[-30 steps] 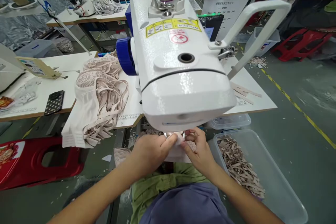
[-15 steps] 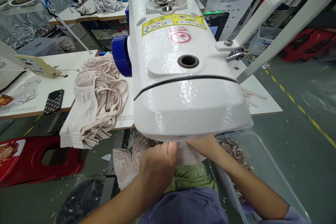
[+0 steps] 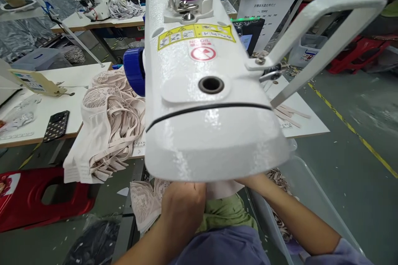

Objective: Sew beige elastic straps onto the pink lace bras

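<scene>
A white sewing machine (image 3: 211, 140) fills the middle of the view, and its head hides the needle area. Just below the head, my left hand (image 3: 184, 205) is closed on a pale pink lace bra; its fingertips are out of sight. One lace cup of the bra (image 3: 143, 205) hangs out to the left of that hand. Smooth pink cloth (image 3: 221, 189) of the same colour shows between my hands. My right hand (image 3: 252, 183) reaches under the machine head from the right, at the cloth's edge, with its fingers hidden.
Left of the machine lies a pile of pink bras (image 3: 105, 128) hanging over the table edge. A phone (image 3: 56, 126) rests on the side table. Right of my lap stands a clear plastic bin (image 3: 320, 198) with strap pieces. A red stool (image 3: 27, 215) is at lower left.
My view has tilted and shifted slightly, so the machine sits lower and a little left. Both hands are now more covered by the machine head. The left hand stays at the bra.
</scene>
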Demonstrator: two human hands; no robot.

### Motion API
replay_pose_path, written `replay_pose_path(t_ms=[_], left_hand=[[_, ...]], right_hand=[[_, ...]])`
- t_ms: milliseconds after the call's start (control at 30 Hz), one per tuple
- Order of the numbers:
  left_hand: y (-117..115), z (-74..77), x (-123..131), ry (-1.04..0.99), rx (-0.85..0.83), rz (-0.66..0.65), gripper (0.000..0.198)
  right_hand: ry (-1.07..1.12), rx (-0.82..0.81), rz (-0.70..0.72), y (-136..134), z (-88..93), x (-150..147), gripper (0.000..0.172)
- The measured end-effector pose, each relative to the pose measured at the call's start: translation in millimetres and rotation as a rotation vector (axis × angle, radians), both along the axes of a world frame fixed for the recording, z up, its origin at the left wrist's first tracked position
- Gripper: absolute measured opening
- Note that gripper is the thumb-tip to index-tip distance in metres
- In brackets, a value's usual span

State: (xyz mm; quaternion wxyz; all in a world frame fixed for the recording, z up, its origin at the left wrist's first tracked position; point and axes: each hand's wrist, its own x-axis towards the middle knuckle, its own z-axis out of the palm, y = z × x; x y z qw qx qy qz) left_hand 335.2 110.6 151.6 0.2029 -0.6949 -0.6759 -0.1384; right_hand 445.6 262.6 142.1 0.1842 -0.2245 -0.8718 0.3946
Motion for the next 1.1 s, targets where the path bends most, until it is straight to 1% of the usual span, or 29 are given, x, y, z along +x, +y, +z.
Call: replay_pose_path(t_ms=[67,233,333,500,600,700,800,900,967,1033,1100], left_hand=[[-1.6,-3.3,-1.6,0.01,0.001,0.002,0.024],[-5.3,-13.6,-7.1,-0.031,-0.054,-0.003,0.031],[-7.1,-16.7,-10.8,-0.094,-0.032,-0.029,0.028],[-7.6,-17.2,-12.9,-0.163,-0.003,-0.034,0.024],[-6.1,-15.0,-12.3,-0.183,0.01,-0.048,0.025],[-5.7,-14.1,-13.5,-0.214,0.039,-0.055,0.024],[-8.6,-16.6,-15.4,-0.268,0.058,-0.038,0.022],[-14.2,-19.1,-15.8,-0.388,0.062,-0.002,0.02],[-17.4,-18.7,-16.3,-0.541,0.033,0.062,0.016],[-18.2,-17.4,-19.4,-0.747,-0.059,0.152,0.02],[-15.9,-16.5,-24.9,-0.958,-0.184,0.215,0.028]], right_hand=[[0.031,-0.013,-0.007,-0.1,-3.1,1.4,0.039],[0.164,-0.029,-0.048,2.2,-14.2,10.7,0.033],[0.223,-0.048,-0.088,1.9,-17.4,14.2,0.032],[0.286,-0.081,-0.068,-1.5,-22.2,16.4,0.034],[0.265,-0.08,-0.104,-0.8,-25.0,19.4,0.035],[0.254,-0.113,-0.129,-0.7,-22.8,20.2,0.035],[0.237,-0.135,-0.108,-3.5,-20.9,18.8,0.036],[0.196,-0.129,-0.112,-4.8,-26.5,19.6,0.038],[0.181,-0.127,-0.137,-2.2,-33.4,22.0,0.038],[0.162,-0.112,-0.156,1.8,-39.5,25.6,0.034],[0.115,-0.081,-0.135,3.2,-42.4,31.5,0.022]])
